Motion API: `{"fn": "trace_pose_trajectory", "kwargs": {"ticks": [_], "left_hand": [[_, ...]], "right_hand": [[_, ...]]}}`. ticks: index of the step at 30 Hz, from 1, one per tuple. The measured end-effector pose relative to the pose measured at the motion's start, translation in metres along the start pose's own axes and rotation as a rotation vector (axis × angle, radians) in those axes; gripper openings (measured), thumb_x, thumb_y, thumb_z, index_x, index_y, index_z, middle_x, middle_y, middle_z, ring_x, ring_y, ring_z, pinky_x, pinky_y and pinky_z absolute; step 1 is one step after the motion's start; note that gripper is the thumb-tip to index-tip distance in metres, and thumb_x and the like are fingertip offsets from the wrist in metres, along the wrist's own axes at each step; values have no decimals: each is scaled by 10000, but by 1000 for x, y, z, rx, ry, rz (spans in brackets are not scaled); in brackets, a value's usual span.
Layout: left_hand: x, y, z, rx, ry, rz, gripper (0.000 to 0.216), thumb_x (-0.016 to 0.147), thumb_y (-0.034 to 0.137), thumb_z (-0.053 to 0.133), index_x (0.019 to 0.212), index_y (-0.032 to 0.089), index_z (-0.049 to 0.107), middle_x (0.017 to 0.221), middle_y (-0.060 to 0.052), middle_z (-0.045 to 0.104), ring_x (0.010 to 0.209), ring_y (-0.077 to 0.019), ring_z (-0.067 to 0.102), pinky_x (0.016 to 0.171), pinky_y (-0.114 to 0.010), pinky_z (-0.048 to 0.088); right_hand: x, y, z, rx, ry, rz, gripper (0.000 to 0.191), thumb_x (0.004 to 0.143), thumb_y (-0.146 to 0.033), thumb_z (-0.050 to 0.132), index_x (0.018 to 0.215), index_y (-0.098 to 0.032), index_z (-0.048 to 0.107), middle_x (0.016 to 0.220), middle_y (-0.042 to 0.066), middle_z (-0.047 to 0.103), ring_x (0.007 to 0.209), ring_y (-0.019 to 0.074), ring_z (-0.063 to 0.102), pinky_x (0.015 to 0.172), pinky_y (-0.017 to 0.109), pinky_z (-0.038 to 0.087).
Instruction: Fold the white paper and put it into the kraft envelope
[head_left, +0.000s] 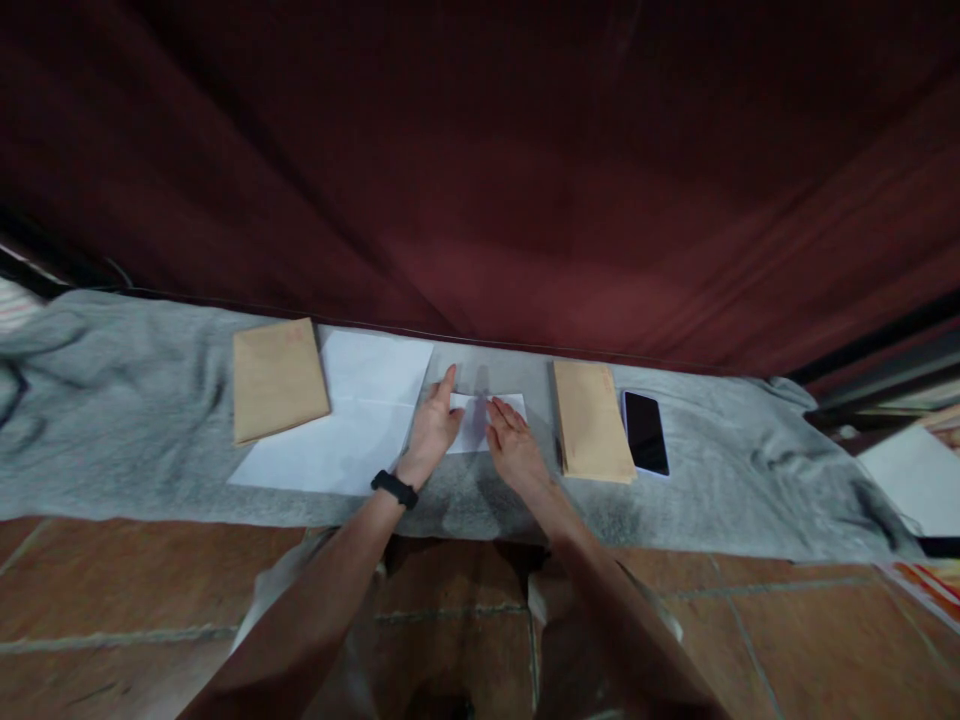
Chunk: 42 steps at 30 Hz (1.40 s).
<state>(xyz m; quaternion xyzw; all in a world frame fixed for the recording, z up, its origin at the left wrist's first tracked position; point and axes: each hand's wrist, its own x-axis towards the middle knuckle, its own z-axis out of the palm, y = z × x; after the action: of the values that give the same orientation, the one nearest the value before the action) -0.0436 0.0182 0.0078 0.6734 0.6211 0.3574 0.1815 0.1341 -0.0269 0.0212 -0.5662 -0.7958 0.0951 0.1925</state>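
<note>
A small folded white paper (474, 415) lies on the grey cloth (135, 400) in the middle. My left hand (433, 428), with a black band on its wrist, lies flat on the paper's left edge, fingers stretched out. My right hand (512, 447) presses flat on the paper's right lower part, fingers together and extended. Neither hand grips anything.
A stack of white sheets (352, 420) lies to the left, with a brown envelope (276, 378) beside it. Right of my hands are another stack of brown envelopes (592, 420) and a dark phone (646, 432). A dark red curtain (480, 170) hangs behind; tiled floor (112, 610) lies in front.
</note>
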Motion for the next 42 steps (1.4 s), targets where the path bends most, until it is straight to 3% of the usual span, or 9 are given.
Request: {"fn": "trace_pose_trajectory", "kwargs": {"ticks": [7,13,20,26,32,36,39,42], "left_hand": [[2,-1,-1,-18,-10,9,688,834,59,625,1501,172,500,1230,-112,637,1039,-233,652,1012,-387,543],[9,-9,5,-91,58,-67,618,838,46,604,1437,191,565,1151,-87,666,976,-212,664,963,-382,575],[12,-4,4,-97,81,-74,646,841,35,576,1468,186,537,1177,-96,641,1010,-211,667,1003,-391,564],[10,2,-3,-40,60,-21,660,841,27,556,1486,153,505,1262,-125,604,1101,-238,655,1052,-404,548],[-3,14,-5,107,87,90,537,919,64,481,1447,149,535,1423,-162,552,1326,-279,564,1153,-441,471],[-26,31,9,202,-42,207,434,1036,247,421,1444,160,541,1542,-152,515,1408,-280,510,1190,-452,424],[-41,36,21,228,-165,261,511,1072,348,344,1507,111,473,1562,-177,506,1456,-263,467,1224,-443,374],[-46,33,26,268,-205,265,567,1078,382,288,1554,97,407,1591,-179,471,1515,-256,387,1260,-463,302]], "right_hand": [[-6,-8,12,-129,-86,45,505,1079,-279,368,1557,-135,446,1646,121,400,1520,261,377,1256,447,280],[2,-17,7,-136,-84,114,475,1062,-266,392,1506,-148,517,1601,117,476,1457,267,462,1228,433,317],[11,-13,10,-102,-72,116,498,1079,-296,369,1539,-137,475,1637,128,415,1509,261,390,1247,439,280],[8,-11,17,-126,-69,107,516,1090,-315,356,1573,-150,426,1655,128,378,1533,288,346,1258,494,240],[9,-13,21,-109,-42,141,516,1085,-310,381,1572,-146,428,1667,148,344,1545,295,323,1261,519,240],[9,-9,22,-116,-73,146,529,1072,-254,377,1587,-134,401,1680,162,297,1559,303,295,1266,518,237],[7,-6,21,-143,-112,111,557,1048,-184,357,1601,-118,365,1687,154,273,1571,285,271,1278,492,227],[4,-4,21,-172,-124,110,574,1049,-213,367,1615,-125,333,1699,150,232,1577,283,255,1283,487,222]]}}
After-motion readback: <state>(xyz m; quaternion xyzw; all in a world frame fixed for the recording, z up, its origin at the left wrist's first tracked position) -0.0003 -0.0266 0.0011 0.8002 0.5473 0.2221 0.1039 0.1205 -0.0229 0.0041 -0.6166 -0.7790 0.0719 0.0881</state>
